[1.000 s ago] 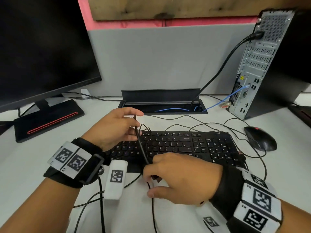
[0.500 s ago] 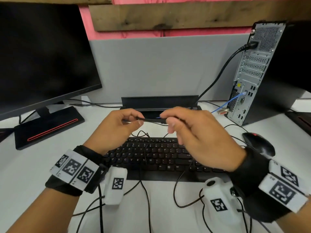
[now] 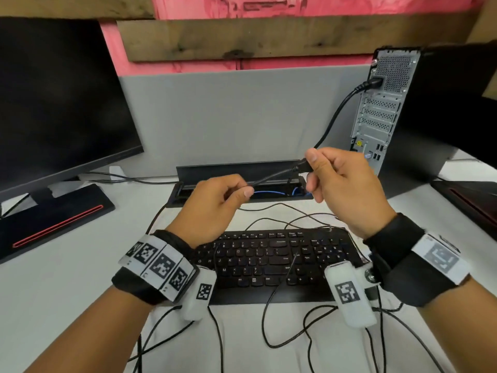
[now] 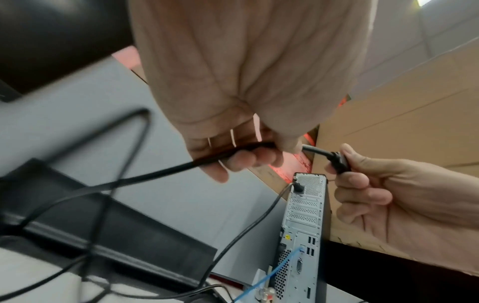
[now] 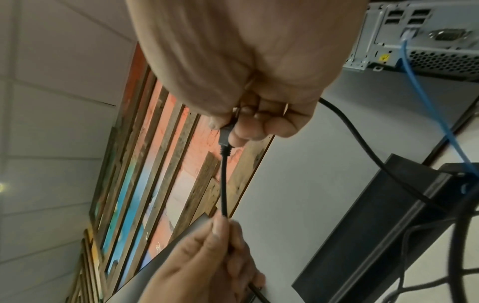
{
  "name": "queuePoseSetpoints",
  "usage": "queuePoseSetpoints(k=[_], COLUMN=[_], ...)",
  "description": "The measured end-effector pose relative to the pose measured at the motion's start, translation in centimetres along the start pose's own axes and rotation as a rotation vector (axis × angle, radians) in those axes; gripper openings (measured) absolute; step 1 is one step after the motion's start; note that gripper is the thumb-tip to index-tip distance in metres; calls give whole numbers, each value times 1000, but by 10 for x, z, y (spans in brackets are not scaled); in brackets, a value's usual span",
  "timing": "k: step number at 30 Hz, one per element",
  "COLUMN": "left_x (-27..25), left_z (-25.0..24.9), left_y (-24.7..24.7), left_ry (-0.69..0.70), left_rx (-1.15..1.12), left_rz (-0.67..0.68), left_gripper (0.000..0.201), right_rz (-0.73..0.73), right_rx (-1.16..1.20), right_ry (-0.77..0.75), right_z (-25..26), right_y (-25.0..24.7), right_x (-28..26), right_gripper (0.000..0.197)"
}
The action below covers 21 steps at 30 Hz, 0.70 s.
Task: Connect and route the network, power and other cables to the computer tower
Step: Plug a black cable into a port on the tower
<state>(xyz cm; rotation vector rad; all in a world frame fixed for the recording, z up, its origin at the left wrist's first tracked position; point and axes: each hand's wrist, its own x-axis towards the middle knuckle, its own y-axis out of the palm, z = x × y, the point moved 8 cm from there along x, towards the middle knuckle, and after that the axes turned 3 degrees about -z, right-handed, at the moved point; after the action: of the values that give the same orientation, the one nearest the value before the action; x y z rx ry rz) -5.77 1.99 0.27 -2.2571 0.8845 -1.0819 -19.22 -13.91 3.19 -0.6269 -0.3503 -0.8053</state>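
Both hands hold one black cable (image 3: 271, 178) in the air above the keyboard. My right hand (image 3: 338, 181) pinches its black plug (image 3: 302, 166) (image 4: 338, 162) (image 5: 225, 137) between thumb and fingers. My left hand (image 3: 215, 205) pinches the cord a short way behind the plug (image 5: 224, 223). The computer tower (image 3: 387, 109) stands at the right, its rear panel facing me. A thick black power cable (image 3: 336, 114) is plugged in near its top. A blue network cable (image 4: 279, 268) (image 5: 425, 98) is plugged in lower down.
A black keyboard (image 3: 269, 262) lies under my hands with thin black wires (image 3: 285, 332) looped over and in front of it. An open desk cable box (image 3: 239, 184) sits behind it. A monitor (image 3: 53, 103) stands at the left.
My right hand picked the plug end up from the keyboard and rose toward the tower. My left hand lifted with the cord, which is now stretched between the two hands.
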Motion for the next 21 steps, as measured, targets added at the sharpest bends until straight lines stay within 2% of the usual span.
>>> queuePoseSetpoints(k=[5, 9, 14, 21], left_x=[38, 53, 62, 62], left_z=[-40, -45, -5, 89], left_y=[17, 24, 23, 18], left_ry=[142, 172, 131, -102], left_rx=[7, -1, 58, 242], left_rz=[19, 70, 117, 201], left_gripper=[31, 31, 32, 33], right_rz=[-16, -45, -91, -218], right_rx=[145, 282, 344, 330], right_ry=[-10, 35, 131, 225], right_z=[-7, -22, -52, -95], right_y=[-4, -22, -34, -54], right_x=[7, 21, 30, 43], right_gripper=[40, 31, 37, 45])
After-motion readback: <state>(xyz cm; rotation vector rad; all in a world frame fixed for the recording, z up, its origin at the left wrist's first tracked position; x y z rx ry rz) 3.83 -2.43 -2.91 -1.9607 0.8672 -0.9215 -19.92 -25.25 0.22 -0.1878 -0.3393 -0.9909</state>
